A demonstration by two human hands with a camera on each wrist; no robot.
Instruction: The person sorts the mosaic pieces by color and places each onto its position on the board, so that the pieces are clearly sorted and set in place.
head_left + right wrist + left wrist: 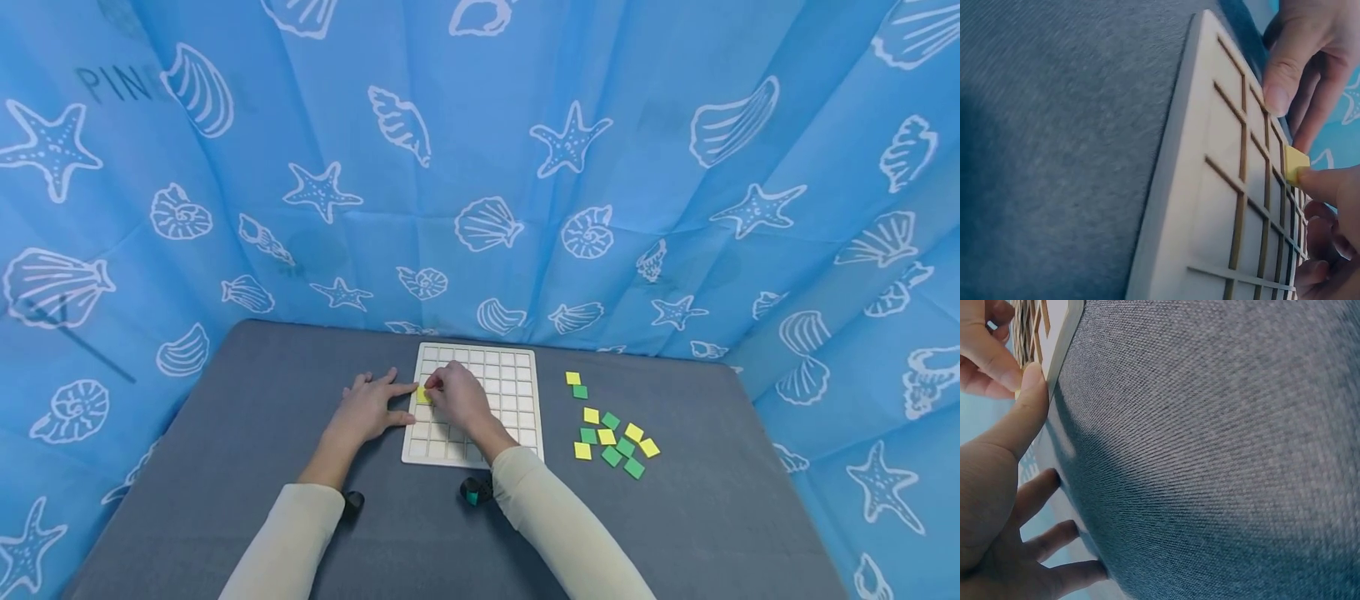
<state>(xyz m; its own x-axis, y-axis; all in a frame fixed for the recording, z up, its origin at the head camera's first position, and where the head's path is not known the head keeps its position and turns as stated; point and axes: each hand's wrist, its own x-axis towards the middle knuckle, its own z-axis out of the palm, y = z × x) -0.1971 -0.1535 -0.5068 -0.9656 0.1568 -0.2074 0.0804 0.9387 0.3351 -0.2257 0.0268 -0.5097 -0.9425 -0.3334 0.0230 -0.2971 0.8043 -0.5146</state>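
Observation:
A cream grid board [517, 361] with square cells lies on the table, and a yellow square tile [423, 396] is at its left edge. My right hand [461, 400] reaches over the board and pinches this tile; in the right wrist view the thumb presses the tile [1295, 164], which stands proud of the grid. My left hand [367, 408] is at the board's left edge with fingers spread. Its index fingertip is beside the tile and its thumb touches the board's rim. In the left wrist view the tile is mostly hidden behind fingertips.
Loose yellow tiles [606, 437] and green tiles [633, 468] lie scattered right of the board, several of each. A yellow and a green tile [580, 391] sit apart farther back. Grey cloth [720, 517] covers the table; a blue shell-patterned curtain [517, 275] hangs behind and at the sides.

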